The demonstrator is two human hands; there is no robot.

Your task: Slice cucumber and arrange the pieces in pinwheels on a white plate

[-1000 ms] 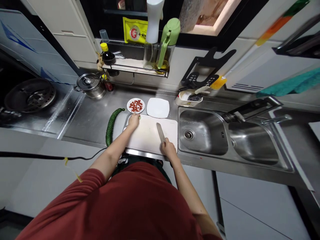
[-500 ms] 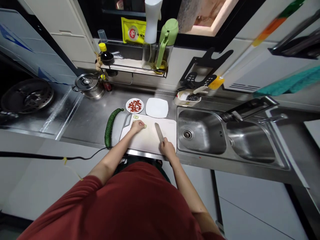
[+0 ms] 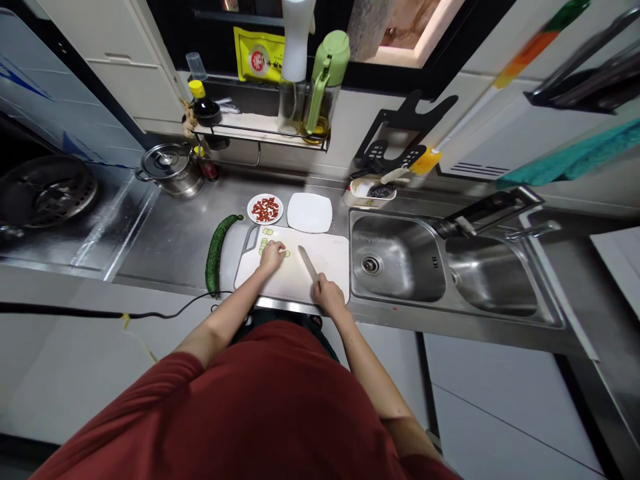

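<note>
Touching, or nearly, a slice (image 3: 287, 253), L hand (image 3: 273, 257) is drawn narrow at the fingers; whether it's pinched can't be told. Knife (image 3: 307, 263) is gripped in R hand (image 3: 327, 294), angled L, prob. for control. Other slices (image 3: 263, 246) are grouped on board (image 3: 325, 257), L side, maybe for room; cucumber (image 3: 215, 258) is laid beyond.

My white cutting board (image 3: 325, 257), grey-handled at its left edge, lies along the worktop's (image 3: 165, 240) front edge. Pale, green-rimmed slices (image 3: 268, 231) cluster near its far left corner, more beside my left hand (image 3: 272, 257); the knife (image 3: 307, 263) in my right hand (image 3: 329, 295) slants toward the far edge.
</note>
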